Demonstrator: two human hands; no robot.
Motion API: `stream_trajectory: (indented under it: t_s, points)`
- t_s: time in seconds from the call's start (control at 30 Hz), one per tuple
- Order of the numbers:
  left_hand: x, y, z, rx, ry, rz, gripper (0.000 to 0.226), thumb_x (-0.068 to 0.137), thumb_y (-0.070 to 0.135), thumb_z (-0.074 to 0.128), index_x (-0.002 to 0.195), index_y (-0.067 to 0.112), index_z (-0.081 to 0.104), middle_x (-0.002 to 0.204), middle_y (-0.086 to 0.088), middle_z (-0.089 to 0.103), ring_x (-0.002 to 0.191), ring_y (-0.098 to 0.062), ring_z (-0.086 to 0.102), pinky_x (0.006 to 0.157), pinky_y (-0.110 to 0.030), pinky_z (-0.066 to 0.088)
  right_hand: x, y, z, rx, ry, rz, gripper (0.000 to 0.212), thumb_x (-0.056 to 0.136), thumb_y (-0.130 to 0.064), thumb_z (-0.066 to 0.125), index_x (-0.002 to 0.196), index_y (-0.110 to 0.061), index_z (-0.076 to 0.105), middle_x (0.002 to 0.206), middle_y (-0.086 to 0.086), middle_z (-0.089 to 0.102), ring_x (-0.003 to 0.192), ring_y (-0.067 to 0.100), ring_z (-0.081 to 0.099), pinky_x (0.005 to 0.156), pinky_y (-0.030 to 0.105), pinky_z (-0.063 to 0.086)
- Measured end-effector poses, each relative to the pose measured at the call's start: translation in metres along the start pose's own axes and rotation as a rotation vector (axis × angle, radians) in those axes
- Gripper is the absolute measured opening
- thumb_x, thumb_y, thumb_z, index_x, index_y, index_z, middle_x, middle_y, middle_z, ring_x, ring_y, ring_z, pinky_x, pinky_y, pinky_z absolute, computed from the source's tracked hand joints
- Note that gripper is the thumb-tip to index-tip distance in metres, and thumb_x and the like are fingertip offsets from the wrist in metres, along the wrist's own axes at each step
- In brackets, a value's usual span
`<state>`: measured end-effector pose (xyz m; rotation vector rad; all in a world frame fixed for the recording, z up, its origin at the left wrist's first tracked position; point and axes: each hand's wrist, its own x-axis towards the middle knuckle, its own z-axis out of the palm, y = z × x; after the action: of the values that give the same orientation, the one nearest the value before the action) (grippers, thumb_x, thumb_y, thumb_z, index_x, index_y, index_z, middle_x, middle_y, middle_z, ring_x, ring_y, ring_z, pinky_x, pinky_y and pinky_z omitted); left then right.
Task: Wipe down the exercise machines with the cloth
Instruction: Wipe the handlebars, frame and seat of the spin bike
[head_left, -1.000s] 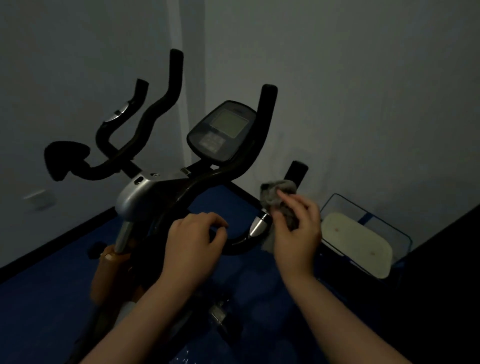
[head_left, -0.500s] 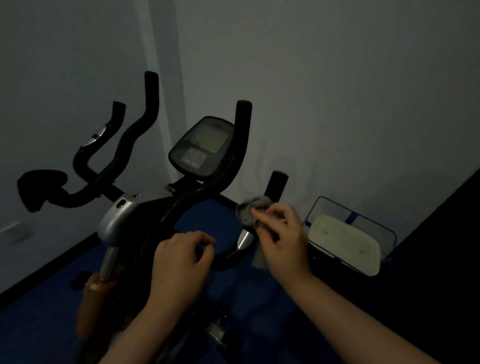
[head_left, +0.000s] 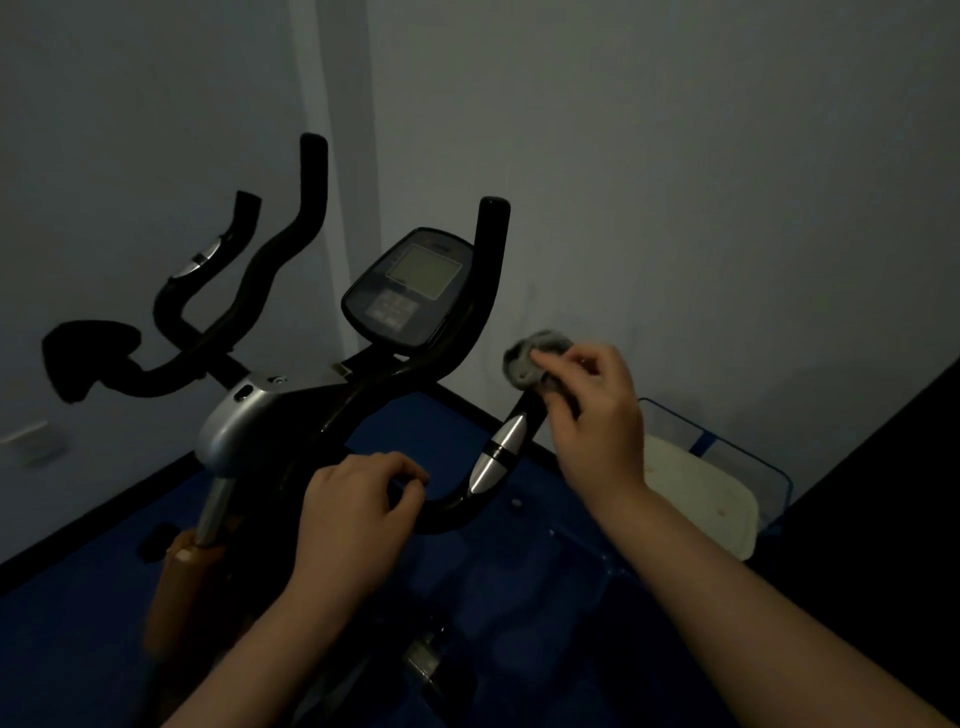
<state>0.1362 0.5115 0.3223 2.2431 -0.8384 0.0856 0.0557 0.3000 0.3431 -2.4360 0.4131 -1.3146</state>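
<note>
— What colours am I getting on the exercise bike (head_left: 291, 415)?

— Black handlebars (head_left: 311, 218) from my view, with a silver housing (head_left: 234, 421), a silver band on the grip (head_left: 498, 452), and a dark console (head_left: 410, 291) showing a pale grey screen.

— And the cloth (head_left: 535, 353)?

— I see grey. The floor mat (head_left: 78, 623) is deep blue, and the wall (head_left: 675, 156) is grey-white.

Dim home workout corner: exercise bike (head_left: 332, 395), blue floor (head_left: 78, 623)

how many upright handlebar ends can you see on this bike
4: two at the far left, one beside the console, and one under the cloth in the right hand. Others may be hidden.
</note>
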Motion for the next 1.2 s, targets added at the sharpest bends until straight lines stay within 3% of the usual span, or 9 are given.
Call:
stream_trajectory:
  t_s: [0.17, 0.3, 0.4, 0.57, 0.7, 0.83, 1.0, 1.13, 1.2]
  points:
    - [-0.002, 0.001, -0.001, -0.027, 0.006, -0.032, 0.021, 0.078, 0.035, 0.049, 0.081, 0.031, 0.069, 0.077, 0.017, 0.066, 0.078, -0.006, 0.059, 0.08, -0.034, 0.045, -0.032, -0.014, 0.015, 0.102, -0.053, 0.127, 0.029, 0.085, -0.001, 0.067, 0.111, -0.012, 0.072, 0.103, -0.007, 0.047, 0.093, 0.001, 0.049, 0.081, 0.006, 0.042]
    - [-0.001, 0.0, 0.0, 0.0, -0.009, -0.02, 0.022, 0.078, 0.038, 0.048, 0.082, 0.032, 0.069, 0.079, 0.017, 0.067, 0.079, -0.006, 0.061, 0.082, -0.035, 0.045, -0.01, 0.001, 0.004, 0.046, -0.045, 0.004, 0.028, 0.084, -0.003, 0.064, 0.11, -0.012, 0.071, 0.104, 0.0, 0.051, 0.095, 0.011, 0.053, 0.081, 0.018, 0.047]
    - [-0.001, 0.0, 0.0, -0.048, 0.011, -0.051, 0.016, 0.082, 0.034, 0.053, 0.082, 0.032, 0.069, 0.077, 0.018, 0.066, 0.076, -0.005, 0.061, 0.082, -0.039, 0.049, -0.046, -0.022, 0.016, 0.123, 0.052, 0.159, 0.029, 0.085, -0.002, 0.064, 0.108, -0.019, 0.07, 0.106, -0.002, 0.049, 0.096, -0.002, 0.05, 0.083, 0.014, 0.047]
    - [-0.001, 0.0, -0.001, -0.105, -0.001, -0.07, 0.024, 0.08, 0.039, 0.046, 0.082, 0.033, 0.069, 0.075, 0.016, 0.065, 0.075, -0.006, 0.061, 0.079, -0.044, 0.05, -0.077, -0.036, 0.016, 0.136, -0.236, -0.207, 0.025, 0.083, -0.017, 0.059, 0.104, -0.017, 0.072, 0.102, -0.004, 0.049, 0.09, 0.013, 0.053, 0.077, 0.018, 0.047]
    - [-0.003, 0.0, -0.001, -0.148, 0.042, -0.101, 0.02, 0.08, 0.032, 0.049, 0.085, 0.033, 0.069, 0.081, 0.016, 0.068, 0.081, -0.006, 0.063, 0.084, -0.045, 0.05, -0.056, -0.027, 0.012, 0.156, -0.062, 0.074, 0.023, 0.085, -0.019, 0.063, 0.105, -0.015, 0.073, 0.103, -0.006, 0.047, 0.089, 0.007, 0.052, 0.075, 0.017, 0.049]
    - [-0.003, -0.002, -0.001, -0.124, 0.014, -0.1, 0.02, 0.079, 0.032, 0.048, 0.083, 0.032, 0.068, 0.076, 0.013, 0.067, 0.075, -0.009, 0.062, 0.078, -0.046, 0.05, -0.069, -0.048, 0.009, 0.094, -0.367, -0.185, 0.02, 0.084, -0.019, 0.06, 0.1, -0.018, 0.071, 0.095, -0.001, 0.051, 0.084, 0.014, 0.052, 0.066, 0.024, 0.05]
    - [-0.002, 0.001, -0.002, -0.121, 0.005, -0.096, 0.021, 0.08, 0.033, 0.047, 0.084, 0.035, 0.069, 0.078, 0.015, 0.067, 0.08, -0.008, 0.062, 0.084, -0.044, 0.05, -0.022, -0.028, 0.004, 0.023, -0.169, 0.107, 0.016, 0.083, -0.014, 0.069, 0.098, -0.02, 0.073, 0.096, -0.004, 0.047, 0.082, 0.014, 0.053, 0.063, 0.027, 0.048]
    - [-0.002, 0.0, -0.002, -0.11, 0.003, -0.087, 0.025, 0.079, 0.037, 0.044, 0.083, 0.033, 0.069, 0.076, 0.014, 0.067, 0.077, -0.008, 0.062, 0.08, -0.045, 0.05, -0.048, -0.068, 0.009, -0.092, -0.516, -0.199, 0.011, 0.084, -0.022, 0.062, 0.09, -0.019, 0.071, 0.097, -0.001, 0.048, 0.083, 0.019, 0.055, 0.053, 0.031, 0.047]
    - [-0.002, 0.0, -0.002, -0.114, 0.001, -0.087, 0.025, 0.079, 0.038, 0.044, 0.083, 0.034, 0.069, 0.078, 0.014, 0.068, 0.079, -0.009, 0.062, 0.082, -0.045, 0.049, -0.022, -0.06, 0.007, -0.161, -0.606, -0.131, 0.017, 0.09, -0.029, 0.058, 0.102, -0.024, 0.069, 0.101, -0.005, 0.044, 0.087, 0.014, 0.048, 0.061, 0.028, 0.041]
